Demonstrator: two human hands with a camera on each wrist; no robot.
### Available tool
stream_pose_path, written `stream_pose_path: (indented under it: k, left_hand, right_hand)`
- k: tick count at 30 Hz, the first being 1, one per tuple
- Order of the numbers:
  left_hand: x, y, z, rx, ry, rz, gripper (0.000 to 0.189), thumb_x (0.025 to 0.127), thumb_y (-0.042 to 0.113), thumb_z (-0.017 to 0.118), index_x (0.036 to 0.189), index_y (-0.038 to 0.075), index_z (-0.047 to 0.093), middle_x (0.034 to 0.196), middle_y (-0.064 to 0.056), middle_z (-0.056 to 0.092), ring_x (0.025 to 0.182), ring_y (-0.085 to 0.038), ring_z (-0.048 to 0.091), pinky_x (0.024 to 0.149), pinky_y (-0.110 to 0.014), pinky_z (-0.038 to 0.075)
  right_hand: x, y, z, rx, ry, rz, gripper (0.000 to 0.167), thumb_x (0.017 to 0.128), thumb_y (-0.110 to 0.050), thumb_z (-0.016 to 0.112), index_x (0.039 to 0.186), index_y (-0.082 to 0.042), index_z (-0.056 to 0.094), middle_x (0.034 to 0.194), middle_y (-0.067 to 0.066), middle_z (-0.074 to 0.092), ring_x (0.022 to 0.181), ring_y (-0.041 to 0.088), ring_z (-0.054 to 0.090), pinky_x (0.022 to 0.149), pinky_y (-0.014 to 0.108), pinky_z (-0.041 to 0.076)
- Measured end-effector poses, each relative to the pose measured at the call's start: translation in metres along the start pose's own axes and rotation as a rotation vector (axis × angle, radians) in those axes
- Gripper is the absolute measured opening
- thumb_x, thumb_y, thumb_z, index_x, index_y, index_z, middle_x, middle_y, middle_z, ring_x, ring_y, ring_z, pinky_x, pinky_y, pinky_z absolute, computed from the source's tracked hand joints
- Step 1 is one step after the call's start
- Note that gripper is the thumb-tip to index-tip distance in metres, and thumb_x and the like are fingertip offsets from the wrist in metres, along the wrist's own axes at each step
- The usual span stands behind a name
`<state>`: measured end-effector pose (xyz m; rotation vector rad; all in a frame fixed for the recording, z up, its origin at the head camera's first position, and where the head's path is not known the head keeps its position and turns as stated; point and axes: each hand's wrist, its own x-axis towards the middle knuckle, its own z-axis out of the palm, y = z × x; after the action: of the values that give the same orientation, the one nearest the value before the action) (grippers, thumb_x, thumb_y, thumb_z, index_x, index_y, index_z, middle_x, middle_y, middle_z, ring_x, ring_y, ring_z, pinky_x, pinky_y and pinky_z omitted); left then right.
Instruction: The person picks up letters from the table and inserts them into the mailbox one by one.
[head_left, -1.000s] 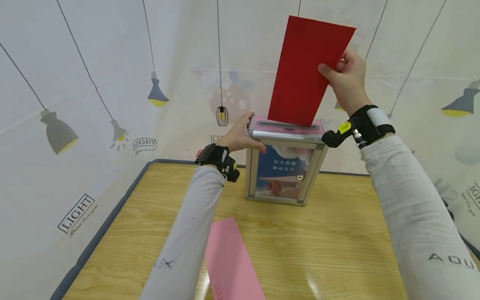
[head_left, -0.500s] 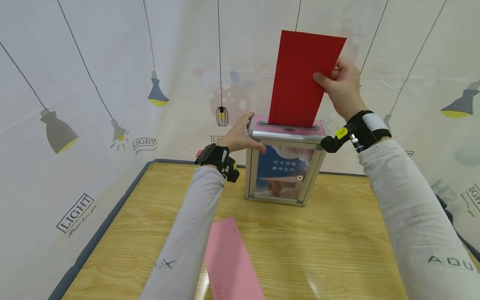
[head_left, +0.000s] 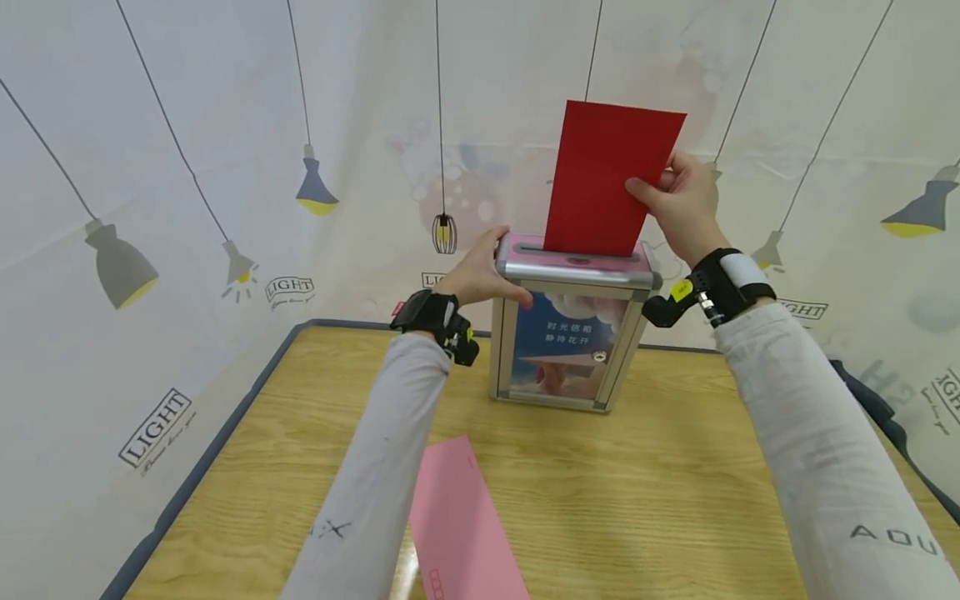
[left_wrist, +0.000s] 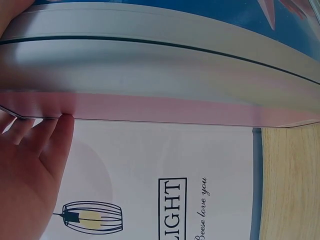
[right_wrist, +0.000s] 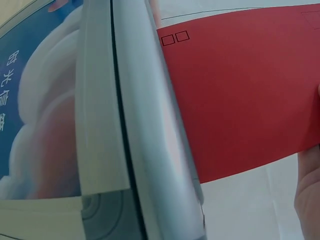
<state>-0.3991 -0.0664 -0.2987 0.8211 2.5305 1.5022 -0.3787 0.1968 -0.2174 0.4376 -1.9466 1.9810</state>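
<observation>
A red envelope stands upright with its lower end in the slot of a pink-topped, silver-framed letter box. My right hand pinches the envelope's right edge, thumb in front and fingers behind. In the right wrist view the red envelope meets the box's silver top edge. My left hand grips the box's upper left corner, thumb on the front. In the left wrist view the fingertips of my left hand press on the box's pink side.
On the wooden table a pink envelope lies flat in front of the box, partly beside my left sleeve. Behind the box rises a white backdrop printed with hanging lamps. A dark cloth edge lies at the right.
The red envelope has moved down, its lower end passing from just above the slot into it. My right hand has come down with it. My left hand and the box have stayed put.
</observation>
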Motion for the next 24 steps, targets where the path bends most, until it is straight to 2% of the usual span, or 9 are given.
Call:
stream_pose_path:
  k: [2,5,10,13,17,24]
  left_hand:
    - [0.000,0.001,-0.001,-0.012,-0.007,-0.005,0.108,0.064,0.010,0.080,0.145,0.009,0.009,0.136,-0.013,0.034,0.117,-0.024,0.041,0.095,-0.035,0.038]
    - [-0.007,0.011,-0.002,-0.033,-0.016,-0.022,0.107,0.065,0.007,0.079,0.145,0.007,0.008,0.138,-0.015,0.033,0.119,-0.026,0.040,0.096,-0.036,0.037]
    - [-0.021,0.030,-0.003,-0.044,-0.024,-0.039,0.104,0.066,0.002,0.077,0.145,0.003,0.008,0.138,-0.019,0.031,0.120,-0.029,0.039,0.097,-0.038,0.036]
    - [-0.022,0.032,-0.003,-0.042,-0.025,-0.041,0.104,0.067,0.002,0.076,0.145,0.003,0.007,0.139,-0.020,0.030,0.120,-0.030,0.039,0.098,-0.039,0.036]
    - [-0.017,0.023,-0.004,-0.043,-0.022,-0.033,0.105,0.066,0.004,0.077,0.145,0.003,0.007,0.139,-0.018,0.030,0.120,-0.028,0.039,0.098,-0.037,0.036]
    - [-0.023,0.033,-0.004,-0.029,-0.028,-0.033,0.104,0.068,0.003,0.076,0.144,0.002,0.006,0.140,-0.020,0.028,0.123,-0.030,0.037,0.099,-0.039,0.035]
  right_hand:
    - [-0.001,0.002,0.000,-0.002,0.004,0.005,0.033,0.076,-0.010,0.072,0.105,-0.007,0.057,0.090,-0.001,0.068,0.090,0.011,0.063,0.080,0.024,0.049]
    - [-0.002,0.004,0.001,0.005,-0.003,-0.002,0.031,0.077,-0.009,0.071,0.104,-0.007,0.056,0.090,-0.001,0.068,0.090,0.011,0.063,0.080,0.023,0.049]
    - [-0.004,0.010,0.003,0.059,-0.069,-0.052,0.024,0.079,-0.002,0.067,0.100,-0.005,0.057,0.088,-0.002,0.069,0.087,0.010,0.064,0.077,0.021,0.050]
    - [-0.005,0.013,0.005,0.066,-0.096,-0.064,0.021,0.080,0.000,0.066,0.098,-0.005,0.058,0.088,-0.002,0.069,0.086,0.010,0.065,0.075,0.020,0.051]
    - [-0.005,0.016,0.007,0.047,-0.097,-0.055,0.018,0.080,0.000,0.066,0.095,-0.006,0.057,0.086,-0.003,0.069,0.085,0.010,0.065,0.073,0.019,0.051]
    - [-0.008,0.022,0.006,-0.002,-0.100,-0.036,0.019,0.080,0.000,0.065,0.096,-0.008,0.059,0.082,-0.004,0.069,0.082,0.007,0.065,0.073,0.017,0.050]
